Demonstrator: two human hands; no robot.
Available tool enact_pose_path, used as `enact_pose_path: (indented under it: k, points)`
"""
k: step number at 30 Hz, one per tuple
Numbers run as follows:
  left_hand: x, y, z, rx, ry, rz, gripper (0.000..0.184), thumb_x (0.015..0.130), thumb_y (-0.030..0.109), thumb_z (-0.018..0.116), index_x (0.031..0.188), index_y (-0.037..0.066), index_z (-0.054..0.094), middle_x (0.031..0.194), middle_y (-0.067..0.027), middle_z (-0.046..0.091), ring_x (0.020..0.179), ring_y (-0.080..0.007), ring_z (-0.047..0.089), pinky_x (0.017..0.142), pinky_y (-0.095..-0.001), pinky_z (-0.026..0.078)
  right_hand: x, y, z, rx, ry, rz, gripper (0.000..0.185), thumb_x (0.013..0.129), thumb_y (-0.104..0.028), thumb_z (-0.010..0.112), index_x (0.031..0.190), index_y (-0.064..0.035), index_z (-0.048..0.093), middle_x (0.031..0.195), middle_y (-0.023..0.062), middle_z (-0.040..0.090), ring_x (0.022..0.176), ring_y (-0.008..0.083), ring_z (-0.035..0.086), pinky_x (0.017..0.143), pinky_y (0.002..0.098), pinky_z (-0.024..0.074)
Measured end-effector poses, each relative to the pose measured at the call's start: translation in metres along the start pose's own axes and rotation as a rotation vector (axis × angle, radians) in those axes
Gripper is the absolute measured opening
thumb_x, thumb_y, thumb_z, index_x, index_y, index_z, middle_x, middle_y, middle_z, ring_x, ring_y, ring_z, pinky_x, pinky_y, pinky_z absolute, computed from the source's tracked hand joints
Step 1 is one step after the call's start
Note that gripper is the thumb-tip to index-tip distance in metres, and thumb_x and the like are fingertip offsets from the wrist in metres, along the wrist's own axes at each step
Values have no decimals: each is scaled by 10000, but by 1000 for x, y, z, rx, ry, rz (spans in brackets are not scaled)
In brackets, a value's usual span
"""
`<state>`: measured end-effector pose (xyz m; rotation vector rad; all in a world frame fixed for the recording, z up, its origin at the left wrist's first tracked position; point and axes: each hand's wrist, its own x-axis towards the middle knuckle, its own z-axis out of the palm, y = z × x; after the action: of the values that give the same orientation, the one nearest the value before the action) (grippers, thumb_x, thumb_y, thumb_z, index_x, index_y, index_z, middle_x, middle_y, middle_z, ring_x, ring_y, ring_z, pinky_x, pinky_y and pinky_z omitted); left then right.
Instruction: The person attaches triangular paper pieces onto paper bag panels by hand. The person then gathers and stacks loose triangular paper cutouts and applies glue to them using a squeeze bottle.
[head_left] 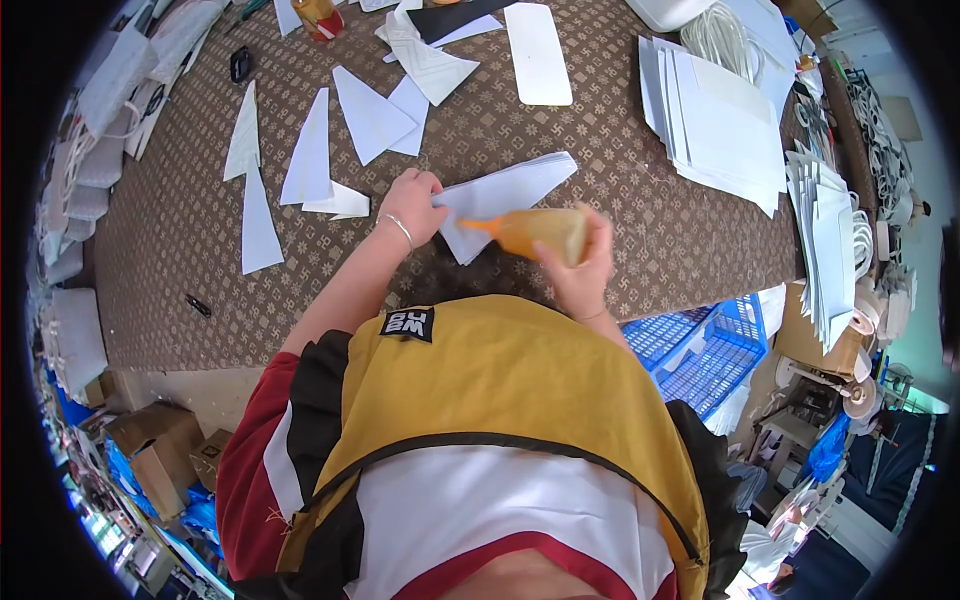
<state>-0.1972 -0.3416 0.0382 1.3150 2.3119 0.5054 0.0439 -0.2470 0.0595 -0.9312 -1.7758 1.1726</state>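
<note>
My right hand point(580, 262) is wrapped around a squeeze bottle point(535, 232) with an orange nozzle and yellowish contents. The bottle lies tilted to the left, its tip over a stack of white cut pieces point(515, 185), and it is slightly blurred. At the left end of that stack, my left hand point(410, 205) has its fingers curled and pressed on the pieces' edge; a bracelet circles the wrist. Left of this hand, loose white pieces point(308, 150) in pointed shapes lie on the brown patterned tabletop point(600, 130).
A white rounded rectangle point(538, 55) lies at the far side. Stacks of white sheets point(715, 125) and coiled white cord point(718, 38) stand to the right. A blue plastic crate point(700, 350) sits below the table's right edge. A small black tool point(198, 305) lies at left.
</note>
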Motion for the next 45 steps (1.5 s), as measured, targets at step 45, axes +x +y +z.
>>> enact_pose_path:
  k: [45]
  points:
    - [53, -281, -147, -475, 899, -554, 163, 831, 169, 575, 864, 12, 600, 670, -66, 584, 531, -135, 545, 498, -264, 457, 7, 6, -24, 437, 7, 267, 622, 707, -44, 698, 1253, -28, 400, 1116, 78, 521, 1049, 189, 516, 934, 327, 409]
